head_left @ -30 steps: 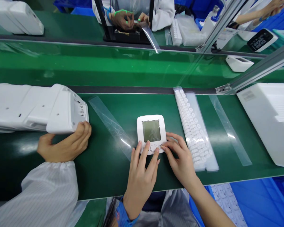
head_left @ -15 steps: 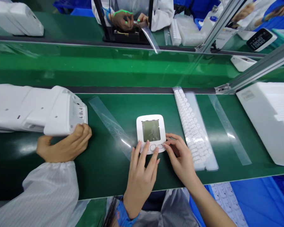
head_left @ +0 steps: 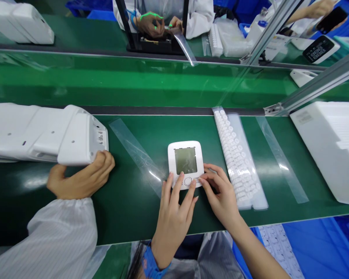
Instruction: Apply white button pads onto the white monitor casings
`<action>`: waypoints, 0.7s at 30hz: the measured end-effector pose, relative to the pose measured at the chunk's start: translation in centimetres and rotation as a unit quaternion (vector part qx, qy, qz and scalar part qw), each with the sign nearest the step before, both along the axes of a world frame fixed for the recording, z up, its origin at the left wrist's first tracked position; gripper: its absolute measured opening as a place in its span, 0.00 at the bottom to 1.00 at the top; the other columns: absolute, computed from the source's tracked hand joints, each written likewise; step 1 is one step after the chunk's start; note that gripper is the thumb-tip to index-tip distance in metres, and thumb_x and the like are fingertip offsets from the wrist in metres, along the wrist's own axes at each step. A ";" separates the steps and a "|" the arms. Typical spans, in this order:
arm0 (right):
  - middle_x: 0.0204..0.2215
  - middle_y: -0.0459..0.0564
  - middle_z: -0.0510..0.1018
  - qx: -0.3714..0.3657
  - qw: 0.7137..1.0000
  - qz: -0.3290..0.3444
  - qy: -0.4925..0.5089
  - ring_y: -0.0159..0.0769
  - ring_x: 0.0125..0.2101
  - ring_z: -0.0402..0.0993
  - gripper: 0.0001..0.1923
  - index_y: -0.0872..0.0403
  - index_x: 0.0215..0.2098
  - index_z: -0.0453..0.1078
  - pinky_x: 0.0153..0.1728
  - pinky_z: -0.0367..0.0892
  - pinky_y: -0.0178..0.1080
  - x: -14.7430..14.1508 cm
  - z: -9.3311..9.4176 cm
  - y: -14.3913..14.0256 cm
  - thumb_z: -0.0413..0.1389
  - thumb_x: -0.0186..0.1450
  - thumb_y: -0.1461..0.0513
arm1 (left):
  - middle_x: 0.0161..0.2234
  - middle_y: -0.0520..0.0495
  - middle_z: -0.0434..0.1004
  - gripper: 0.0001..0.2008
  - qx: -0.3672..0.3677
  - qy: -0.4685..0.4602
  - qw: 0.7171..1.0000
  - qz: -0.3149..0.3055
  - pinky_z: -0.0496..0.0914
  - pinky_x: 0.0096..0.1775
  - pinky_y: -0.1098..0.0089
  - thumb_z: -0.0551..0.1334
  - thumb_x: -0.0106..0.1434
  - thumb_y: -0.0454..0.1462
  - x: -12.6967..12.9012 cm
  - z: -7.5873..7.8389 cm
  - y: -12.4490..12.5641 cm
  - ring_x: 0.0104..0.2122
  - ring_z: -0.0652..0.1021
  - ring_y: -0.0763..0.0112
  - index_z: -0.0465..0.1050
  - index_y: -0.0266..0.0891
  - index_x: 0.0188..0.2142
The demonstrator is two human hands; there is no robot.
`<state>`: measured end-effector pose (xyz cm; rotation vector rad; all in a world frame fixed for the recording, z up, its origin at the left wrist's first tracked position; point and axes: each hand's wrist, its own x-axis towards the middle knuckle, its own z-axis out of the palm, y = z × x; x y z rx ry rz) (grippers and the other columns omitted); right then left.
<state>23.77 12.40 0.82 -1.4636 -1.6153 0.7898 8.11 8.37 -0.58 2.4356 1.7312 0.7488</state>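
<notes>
A white square device point(head_left: 185, 164) with a grey-green display lies flat on the green bench, a row of outlined buttons along its lower edge. My left hand point(head_left: 176, 217), with a blue band at the wrist, has its fingers spread, and the fingertips rest on the device's lower left and front. At the lower right corner is my right hand point(head_left: 221, 195). Its thumb and index finger come together beside the right-hand button, while another finger lies along the device's side. Whatever sits between those fingertips is hidden.
A clear strip of white round parts point(head_left: 238, 159) lies to the right, and empty clear strips point(head_left: 136, 149) flank the work. A co-worker's hand point(head_left: 81, 176) touches a row of white housings point(head_left: 46, 133) at left. A white tray point(head_left: 322, 151) stands at right.
My right fingertips have shifted slightly left over the button; my left hand barely moves. The co-worker's hand and the white housings have slid slightly right.
</notes>
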 end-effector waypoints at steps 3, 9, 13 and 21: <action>0.49 0.56 0.74 0.009 1.000 0.004 -0.014 0.43 0.51 0.74 0.06 0.51 0.36 0.72 0.48 0.75 0.45 0.0 0.1 0.1 0.54 0.70 0.64 | 0.64 0.42 0.65 0.39 0.006 0.003 1.000 0.001 0.66 0.62 0.46 0.65 0.64 0.37 0.0 0.0 0.1 0.66 0.62 0.44 0.49 0.49 0.70; 0.49 0.56 0.74 0.015 1.000 0.006 -0.026 0.44 0.52 0.74 0.06 0.51 0.37 0.72 0.49 0.75 0.46 0.1 0.1 0.1 0.54 0.70 0.64 | 0.64 0.43 0.65 0.42 0.011 0.019 1.000 0.009 0.66 0.63 0.46 0.65 0.63 0.38 0.1 -0.1 0.0 0.66 0.63 0.44 0.46 0.50 0.71; 0.49 0.56 0.73 0.023 0.999 0.016 -0.033 0.43 0.53 0.73 0.06 0.51 0.37 0.72 0.50 0.74 0.46 0.1 0.1 0.1 0.53 0.70 0.65 | 0.65 0.43 0.65 0.38 0.009 0.015 1.000 0.009 0.65 0.63 0.45 0.65 0.64 0.38 0.1 -0.1 -0.1 0.66 0.63 0.44 0.52 0.49 0.70; 0.49 0.55 0.73 0.023 0.999 0.006 -0.028 0.43 0.52 0.73 0.06 0.51 0.37 0.72 0.50 0.74 0.45 -0.2 0.1 0.1 0.54 0.70 0.65 | 0.65 0.44 0.65 0.24 0.002 -0.014 1.000 0.013 0.64 0.63 0.43 0.65 0.64 0.36 0.1 0.1 -0.2 0.67 0.61 0.44 0.69 0.48 0.60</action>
